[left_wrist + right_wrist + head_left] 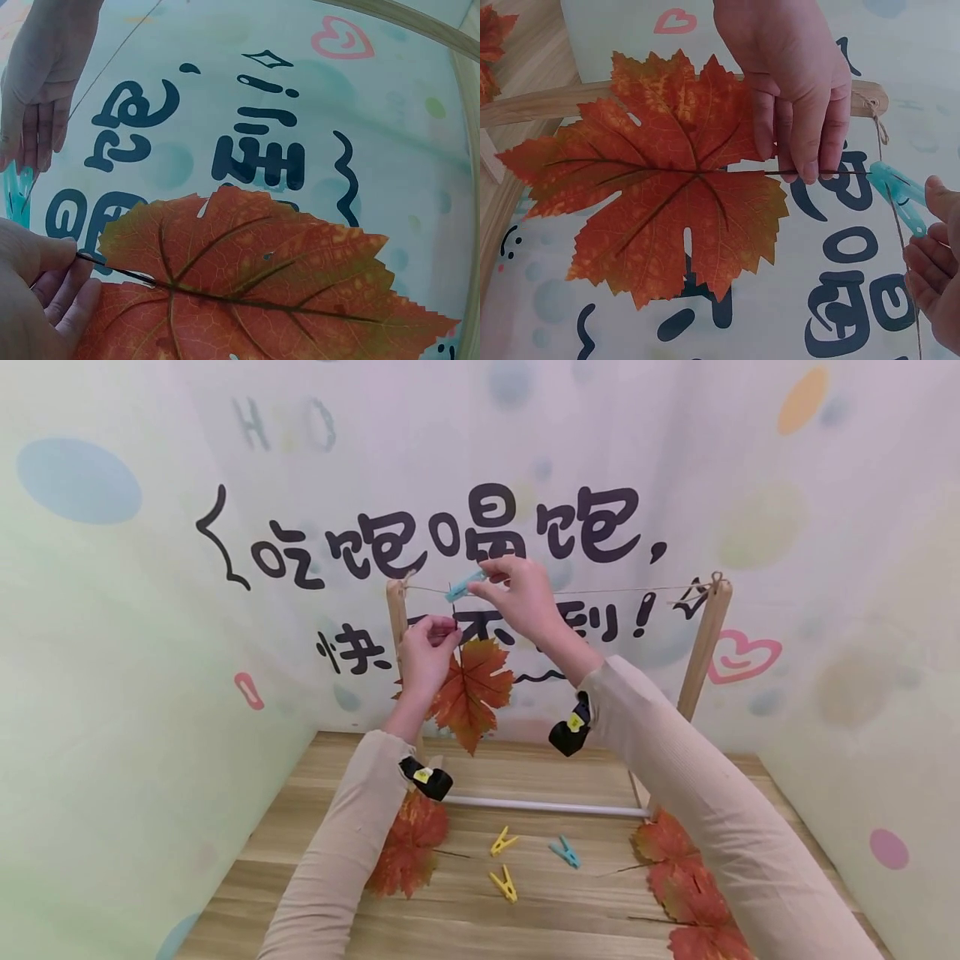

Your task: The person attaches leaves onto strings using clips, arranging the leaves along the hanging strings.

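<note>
An orange-red maple leaf [471, 689] hangs stem-up in front of the wooden frame. My left hand [429, 647] pinches its dark stem [120, 270] between thumb and fingers. Above it, my right hand [521, 597] pinches a light blue clothespin [467, 585] by its handle end. In the right wrist view the clothespin's nose meets the tip of the stem at the thin twine [897, 225]; whether it bites both cannot be made out. The twine runs between two wooden posts [705, 647].
On the wooden table [555, 918] lie two yellow clothespins [504, 883] and a blue clothespin [566, 852]. More maple leaves [408, 852] lie at the left, and several leaves [690, 893] at the right. A white rod [540, 807] spans the frame's base. A printed curtain [150, 652] stands behind.
</note>
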A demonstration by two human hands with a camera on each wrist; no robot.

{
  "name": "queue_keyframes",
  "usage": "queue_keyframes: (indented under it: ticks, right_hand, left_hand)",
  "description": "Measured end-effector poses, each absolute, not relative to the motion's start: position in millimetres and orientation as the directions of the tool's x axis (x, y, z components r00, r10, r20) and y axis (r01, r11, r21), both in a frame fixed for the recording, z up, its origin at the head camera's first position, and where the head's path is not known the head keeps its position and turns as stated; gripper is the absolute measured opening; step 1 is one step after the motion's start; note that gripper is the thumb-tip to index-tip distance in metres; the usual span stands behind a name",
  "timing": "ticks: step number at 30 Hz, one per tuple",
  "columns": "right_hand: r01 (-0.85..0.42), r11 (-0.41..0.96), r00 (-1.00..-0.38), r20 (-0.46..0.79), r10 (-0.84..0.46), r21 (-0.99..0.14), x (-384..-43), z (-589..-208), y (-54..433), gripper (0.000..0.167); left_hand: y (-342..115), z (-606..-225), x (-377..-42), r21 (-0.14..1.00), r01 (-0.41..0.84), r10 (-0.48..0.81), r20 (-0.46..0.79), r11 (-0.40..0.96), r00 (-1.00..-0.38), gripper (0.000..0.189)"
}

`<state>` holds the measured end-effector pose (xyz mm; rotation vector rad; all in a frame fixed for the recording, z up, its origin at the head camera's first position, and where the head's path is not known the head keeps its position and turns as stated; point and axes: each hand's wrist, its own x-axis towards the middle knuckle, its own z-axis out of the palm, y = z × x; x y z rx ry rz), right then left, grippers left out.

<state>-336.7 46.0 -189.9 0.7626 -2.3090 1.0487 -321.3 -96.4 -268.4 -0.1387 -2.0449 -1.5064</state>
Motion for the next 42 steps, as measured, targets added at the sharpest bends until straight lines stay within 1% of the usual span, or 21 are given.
queue_keyframes:
  ticks: [7, 12, 18, 25, 28, 35, 42]
  right_hand:
    - [-0.693, 0.545, -0.689, 0.656, -0.308, -0.472, -331.4, -190.8, 51.7, 0.034]
    - [-0.693, 0.544, -0.691, 0.652, -0.312, -0.473, -324.5, -190.7, 59.0, 0.038]
    - [-0.704, 0.537, -0.681, 0.657, -0.325, -0.464, -315.9, -195.3, 69.5, 0.038]
    - [-0.734, 0.514, -0.655, 0.664, -0.361, -0.445, -306.0, -204.5, 83.9, 0.041]
    - [-0.732, 0.507, -0.661, 0.654, -0.367, -0.455, -302.3, -209.1, 89.4, 0.041]
    - [-0.702, 0.529, -0.697, 0.614, -0.371, -0.477, -296.0, -222.6, 104.3, 0.044]
    - [-0.682, 0.531, -0.72, 0.59, -0.365, -0.504, -290.7, -238.8, 120.5, 0.044]
  left_hand:
    - [-98.1, -270.4, -319.7, 0.84, 0.401, -0.26, 0.506, 0.366, -0.822, 0.015]
    - [-99.8, -271.6, -319.4, 0.845, 0.402, -0.257, 0.5, 0.352, -0.827, 0.014]
    - [-101.6, -273.2, -318.1, 0.841, 0.404, -0.266, 0.508, 0.361, -0.819, 0.015]
    - [-104.1, -274.9, -316.7, 0.842, 0.407, -0.26, 0.507, 0.353, -0.822, 0.016]
    - [-104.8, -274.9, -315.9, 0.844, 0.411, -0.257, 0.506, 0.345, -0.823, 0.016]
    - [-105.3, -274.9, -311.5, 0.848, 0.423, -0.253, 0.506, 0.319, -0.825, 0.016]
    - [-106.1, -278.6, -306.4, 0.85, 0.429, -0.207, 0.499, 0.307, -0.841, 0.017]
